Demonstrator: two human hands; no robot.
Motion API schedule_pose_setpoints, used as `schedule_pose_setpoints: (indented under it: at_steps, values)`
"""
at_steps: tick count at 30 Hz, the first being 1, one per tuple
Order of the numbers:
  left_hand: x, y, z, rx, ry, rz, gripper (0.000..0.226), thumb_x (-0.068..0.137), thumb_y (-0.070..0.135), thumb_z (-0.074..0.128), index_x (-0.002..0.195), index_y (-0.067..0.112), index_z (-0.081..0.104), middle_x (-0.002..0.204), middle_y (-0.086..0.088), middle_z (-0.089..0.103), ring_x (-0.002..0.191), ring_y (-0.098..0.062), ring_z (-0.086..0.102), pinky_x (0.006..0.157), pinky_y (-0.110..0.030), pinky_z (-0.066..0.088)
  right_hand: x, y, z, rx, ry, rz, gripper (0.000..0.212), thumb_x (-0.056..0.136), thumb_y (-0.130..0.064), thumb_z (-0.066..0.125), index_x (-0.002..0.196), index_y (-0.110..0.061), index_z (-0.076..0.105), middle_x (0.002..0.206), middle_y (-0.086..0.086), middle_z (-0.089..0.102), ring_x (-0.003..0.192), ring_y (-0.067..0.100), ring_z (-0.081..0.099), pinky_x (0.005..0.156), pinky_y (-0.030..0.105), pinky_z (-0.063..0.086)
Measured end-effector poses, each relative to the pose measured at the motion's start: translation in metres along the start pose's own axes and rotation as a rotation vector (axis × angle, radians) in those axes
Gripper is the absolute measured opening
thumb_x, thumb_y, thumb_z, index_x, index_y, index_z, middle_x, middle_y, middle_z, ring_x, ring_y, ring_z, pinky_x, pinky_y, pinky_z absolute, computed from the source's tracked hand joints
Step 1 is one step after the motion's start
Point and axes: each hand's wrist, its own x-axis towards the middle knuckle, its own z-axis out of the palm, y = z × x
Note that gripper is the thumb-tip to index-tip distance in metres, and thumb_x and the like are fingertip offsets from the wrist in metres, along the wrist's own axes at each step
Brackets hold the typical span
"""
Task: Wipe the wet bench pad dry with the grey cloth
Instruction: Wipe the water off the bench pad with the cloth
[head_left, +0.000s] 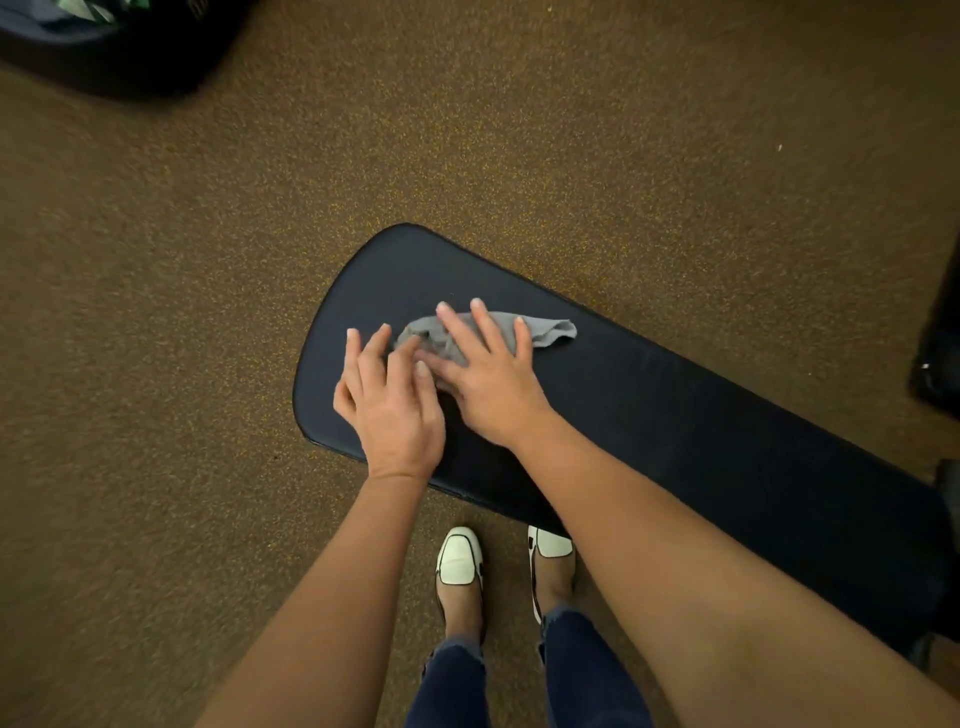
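1. Pressing down on the grey cloth (545, 330), your right hand (488, 384) lies flat and open, with the fingers straight and spread; it grips nothing.
2. Your left hand (389, 405) is just beside the right one, also open, with the fingers only a little bent. Its fingertips touch the crumpled left end of the cloth.
3. The cloth lies on the bench pad (675, 415), near the rounded end of the pad and closer to its far edge. The right end of the cloth shows free beyond your right fingers.
4. The pad is dark blue and long, and it runs from the middle of the view to the lower right, above a brown speckled floor (208, 312) (whether the surface is wet, I cannot tell).
5. Your feet, in white shoes (460, 558) and dark blue jeans (452, 686), stand at the near edge of the pad.
6. One dark, blurred object (104, 47) sits in the top left corner, well apart from the pad.
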Motion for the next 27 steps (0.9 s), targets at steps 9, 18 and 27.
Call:
schedule_pose_setpoints:
  at_steps: [9, 18, 27]
  values:
    - [-0.002, -0.001, 0.000, 0.028, -0.102, 0.108, 0.044, 0.093, 0.025, 0.031, 0.130, 0.016, 0.054, 0.149, -0.002, 0.039, 0.145, -0.023, 0.016, 0.109, -0.043, 0.020, -0.011, 0.013, 0.000, 0.094, 0.104, -0.160, 0.058, 0.082, -0.009, 0.063, 0.134, -0.030, 0.051, 0.153, -0.005, 0.032, 0.128, 0.025, 0.026, 0.097, 0.050, 0.031]
    - [-0.004, 0.019, 0.010, 0.177, -0.266, 0.407, 0.044, 0.095, 0.025, 0.035, 0.134, 0.012, 0.052, 0.150, -0.009, 0.038, 0.144, -0.031, 0.018, 0.108, -0.050, 0.030, -0.064, 0.026, 0.004, 0.101, 0.294, 0.223, 0.068, 0.061, -0.004, 0.078, 0.125, -0.020, 0.062, 0.140, -0.001, 0.050, 0.096, 0.026, 0.038, 0.073, 0.042, 0.045]
    - [-0.005, 0.018, 0.021, 0.429, -0.463, 0.384, 0.059, 0.096, 0.046, 0.020, 0.150, 0.022, 0.022, 0.160, -0.008, 0.008, 0.146, -0.028, -0.007, 0.116, -0.048, 0.009, -0.107, 0.076, 0.000, 0.082, 0.421, 0.663, 0.057, 0.070, -0.001, 0.065, 0.125, -0.015, 0.060, 0.136, 0.014, 0.050, 0.088, 0.028, 0.032, 0.072, 0.045, 0.045]
